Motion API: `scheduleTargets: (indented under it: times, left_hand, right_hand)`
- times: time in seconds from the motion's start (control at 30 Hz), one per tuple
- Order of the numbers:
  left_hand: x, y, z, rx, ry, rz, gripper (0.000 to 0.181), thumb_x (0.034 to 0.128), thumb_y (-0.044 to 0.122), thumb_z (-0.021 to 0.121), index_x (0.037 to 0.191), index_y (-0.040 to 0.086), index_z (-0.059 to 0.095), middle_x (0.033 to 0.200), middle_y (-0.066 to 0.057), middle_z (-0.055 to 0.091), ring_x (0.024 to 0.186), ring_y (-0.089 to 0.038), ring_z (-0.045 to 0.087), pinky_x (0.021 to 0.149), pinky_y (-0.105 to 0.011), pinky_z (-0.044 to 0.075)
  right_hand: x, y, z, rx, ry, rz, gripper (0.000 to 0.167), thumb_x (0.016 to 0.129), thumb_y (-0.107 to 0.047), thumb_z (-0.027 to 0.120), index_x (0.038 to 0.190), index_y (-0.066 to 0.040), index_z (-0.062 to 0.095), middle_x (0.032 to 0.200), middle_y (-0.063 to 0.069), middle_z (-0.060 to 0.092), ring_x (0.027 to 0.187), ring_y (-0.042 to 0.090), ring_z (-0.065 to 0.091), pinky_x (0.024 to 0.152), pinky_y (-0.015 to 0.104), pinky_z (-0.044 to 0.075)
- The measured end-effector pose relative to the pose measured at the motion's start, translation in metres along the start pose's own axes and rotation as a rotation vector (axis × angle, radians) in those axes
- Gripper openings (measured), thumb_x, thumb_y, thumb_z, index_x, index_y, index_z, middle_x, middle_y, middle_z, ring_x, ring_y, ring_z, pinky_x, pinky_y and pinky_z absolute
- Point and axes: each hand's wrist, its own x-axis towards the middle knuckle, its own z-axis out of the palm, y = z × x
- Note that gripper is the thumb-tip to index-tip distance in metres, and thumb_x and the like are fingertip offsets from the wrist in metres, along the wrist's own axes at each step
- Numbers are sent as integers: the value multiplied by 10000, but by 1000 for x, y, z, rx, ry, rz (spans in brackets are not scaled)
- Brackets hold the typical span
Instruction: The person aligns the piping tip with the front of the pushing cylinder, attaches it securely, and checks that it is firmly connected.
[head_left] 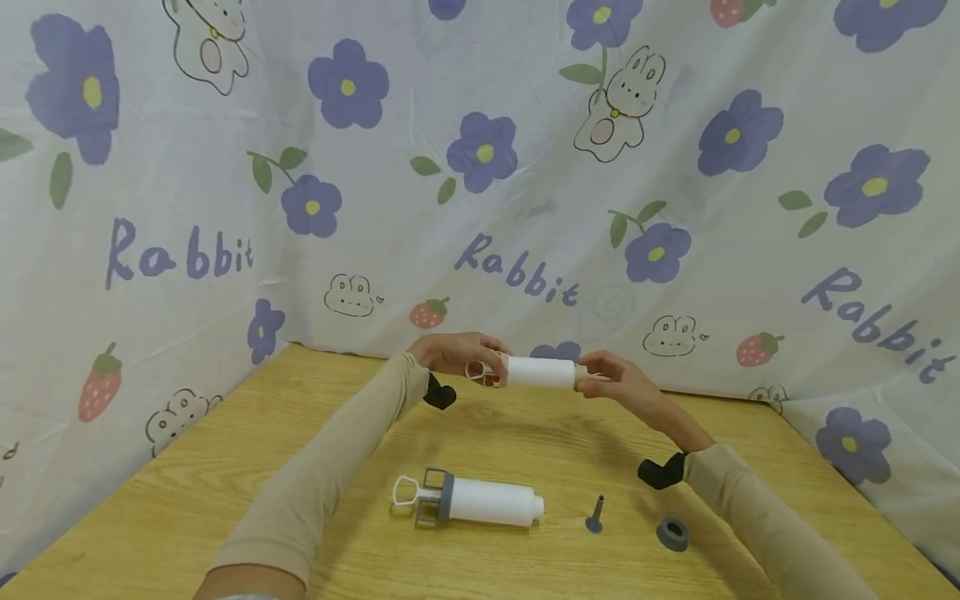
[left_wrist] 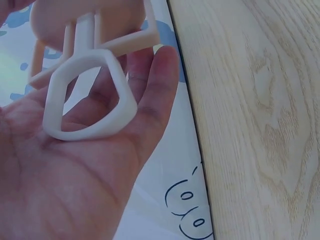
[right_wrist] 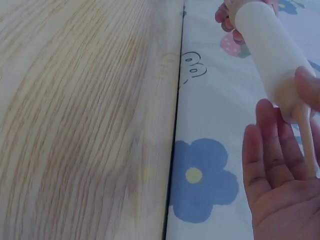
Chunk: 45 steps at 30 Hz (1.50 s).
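Both hands hold up a white icing syringe [head_left: 542, 372] with pale pink end parts, lying roughly level above the far part of the table. The left hand [head_left: 459, 354] grips it at the pink collar [left_wrist: 50, 22]; the white loop handle [left_wrist: 126, 100] of its plunger lies over the palm. At the other end, the right hand [head_left: 621, 382] holds the pink cap, thumb on one side and fingers on the other. A slim pink nozzle [right_wrist: 306, 140] sticks out from that cap along the right palm.
A second icing syringe [head_left: 491, 502] with a grey collar lies on the wooden table [head_left: 360, 550] nearer the body. To its right stand a grey nozzle [head_left: 595, 522] and a grey ring cap [head_left: 672, 535]. A printed cloth [head_left: 405, 250] hangs behind the table.
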Motion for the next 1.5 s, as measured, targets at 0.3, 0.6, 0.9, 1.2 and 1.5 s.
scheduleTargets:
  times: [0.3, 0.6, 0.9, 1.2, 1.5]
  left_hand:
    - [0, -4, 0, 29, 11, 4, 427, 869, 63, 693, 1283, 60, 589, 1039, -112, 660, 787, -194, 607, 714, -275, 501]
    - [-2, -1, 1, 38, 0, 1, 416, 886, 76, 684, 1287, 60, 578, 1052, -116, 665, 769, -183, 608, 718, -278, 500]
    - [-4, -7, -2, 20, -14, -7, 441, 876, 64, 678, 1304, 51, 573, 1092, -118, 653, 800, -183, 613, 780, -298, 520]
    - [-5, -7, -4, 19, -19, -1, 453, 869, 86, 680, 1307, 45, 573, 1060, -116, 652, 792, -185, 601, 738, -280, 498]
    - [-7, -5, -3, 39, -21, -4, 467, 857, 85, 685, 1309, 46, 574, 1060, -115, 651, 792, -188, 599, 716, -275, 475]
  right_hand:
    - [6, 3, 2, 36, -32, 67, 354, 1033, -275, 556, 1192, 37, 605, 1042, 128, 664, 889, 212, 668, 836, 335, 580]
    - [10, -1, 4, 97, -101, 189, 569, 1067, -469, 385, 1029, 22, 669, 865, 107, 691, 735, 190, 678, 821, 514, 579]
    - [8, -2, 3, 31, 9, 102, 612, 1081, -437, 344, 1494, 13, 318, 1354, 276, 480, 1276, 453, 514, 1051, 556, 457]
    - [-1, -8, 6, -22, 2, -43, 538, 967, -153, 654, 1444, -47, 429, 1442, 264, 472, 1289, 415, 521, 996, 438, 527]
    - [3, -8, 8, -7, -34, 42, 364, 1019, -277, 582, 1205, 34, 628, 1077, 151, 694, 943, 208, 706, 877, 365, 582]
